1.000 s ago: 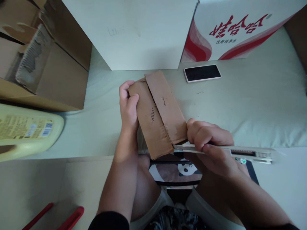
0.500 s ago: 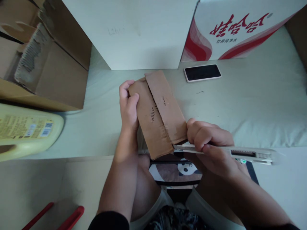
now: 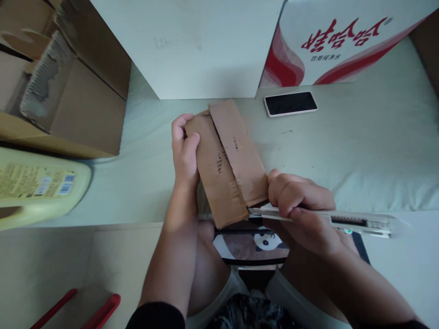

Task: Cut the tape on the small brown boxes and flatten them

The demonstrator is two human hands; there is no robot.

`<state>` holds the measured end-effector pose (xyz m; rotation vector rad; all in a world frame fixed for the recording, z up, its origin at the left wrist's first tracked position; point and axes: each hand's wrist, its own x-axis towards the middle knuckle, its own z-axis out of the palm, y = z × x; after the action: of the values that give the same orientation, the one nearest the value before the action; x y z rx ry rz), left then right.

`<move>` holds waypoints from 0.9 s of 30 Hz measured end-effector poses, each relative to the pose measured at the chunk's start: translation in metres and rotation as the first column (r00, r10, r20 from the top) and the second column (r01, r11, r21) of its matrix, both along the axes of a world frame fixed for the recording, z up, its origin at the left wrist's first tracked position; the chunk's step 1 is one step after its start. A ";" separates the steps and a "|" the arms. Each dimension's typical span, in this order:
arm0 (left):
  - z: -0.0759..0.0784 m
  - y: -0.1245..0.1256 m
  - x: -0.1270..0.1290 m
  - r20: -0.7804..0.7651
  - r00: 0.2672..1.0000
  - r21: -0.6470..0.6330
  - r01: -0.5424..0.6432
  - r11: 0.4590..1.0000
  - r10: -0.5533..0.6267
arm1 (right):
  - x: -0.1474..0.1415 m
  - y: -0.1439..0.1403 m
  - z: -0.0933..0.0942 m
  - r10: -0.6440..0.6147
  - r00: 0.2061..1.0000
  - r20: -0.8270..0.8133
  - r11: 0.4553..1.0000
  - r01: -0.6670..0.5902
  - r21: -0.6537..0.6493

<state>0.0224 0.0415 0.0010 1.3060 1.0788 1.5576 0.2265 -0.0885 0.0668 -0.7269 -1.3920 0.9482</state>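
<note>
My left hand (image 3: pixel 185 151) grips the far left edge of a folded brown cardboard piece (image 3: pixel 226 164), which tilts up from my lap over the pale green surface. My right hand (image 3: pixel 302 208) is shut on a silver utility knife (image 3: pixel 343 218). The knife's blade tip sits at the cardboard's near edge, in the seam between its two overlapping flaps. Small cut marks show near the middle of the cardboard.
A phone (image 3: pixel 291 103) lies face up behind the cardboard. A white box (image 3: pixel 192 45) and a red-and-white carton (image 3: pixel 343 41) stand at the back. An open cardboard box (image 3: pixel 65 87) and a yellow jug (image 3: pixel 37 187) are at left. Red handles (image 3: pixel 103 310) lie on the floor.
</note>
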 end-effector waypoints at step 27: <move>0.014 0.003 -0.011 0.273 0.950 -0.166 -0.107 0.980 0.150 | 0.032 0.015 0.004 0.091 0.887 -0.454 0.958 -0.202 -0.203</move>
<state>0.0111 0.0448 0.0153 0.8927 1.0893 1.6662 0.2585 -0.0732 0.0708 -0.5437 -0.9457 1.3324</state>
